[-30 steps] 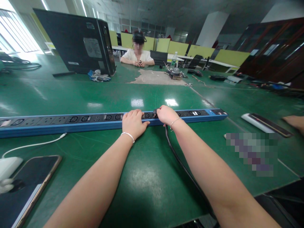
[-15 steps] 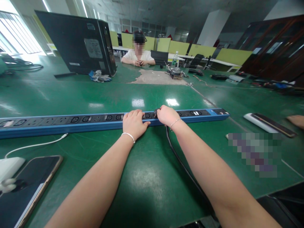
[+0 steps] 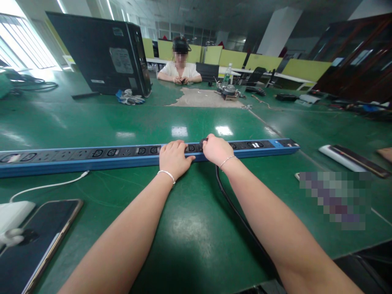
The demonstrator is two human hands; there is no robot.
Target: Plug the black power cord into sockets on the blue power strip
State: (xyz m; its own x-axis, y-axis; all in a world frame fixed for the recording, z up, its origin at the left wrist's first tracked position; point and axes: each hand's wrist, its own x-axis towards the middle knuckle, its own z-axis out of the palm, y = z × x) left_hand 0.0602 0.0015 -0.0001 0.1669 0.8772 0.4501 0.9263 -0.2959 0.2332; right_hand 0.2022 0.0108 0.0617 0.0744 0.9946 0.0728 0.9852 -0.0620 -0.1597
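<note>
A long blue and black power strip (image 3: 134, 159) lies across the green table, its sockets facing up. My left hand (image 3: 174, 157) grips it near the middle, fingers over the top and thumb along the near side. To the right of that, my right hand (image 3: 218, 148) is closed around a black power plug (image 3: 203, 141) at the strip's top face. From under this hand a black cable (image 3: 228, 198) runs down toward the table's near edge. The plug's pins are hidden, so I cannot tell how deep it sits in a socket.
At the left lie a phone (image 3: 45, 232), a white charger (image 3: 15, 218) and a white cable (image 3: 49, 187). A black computer case (image 3: 101, 57) and gloves (image 3: 131, 97) stand farther back. Across the table sits a person (image 3: 180, 71). A white and black device (image 3: 352, 159) lies right.
Both hands keep their places on the strip and the plug. The whole view has shifted slightly. At the right edge, another person's hand has moved mostly out of view.
</note>
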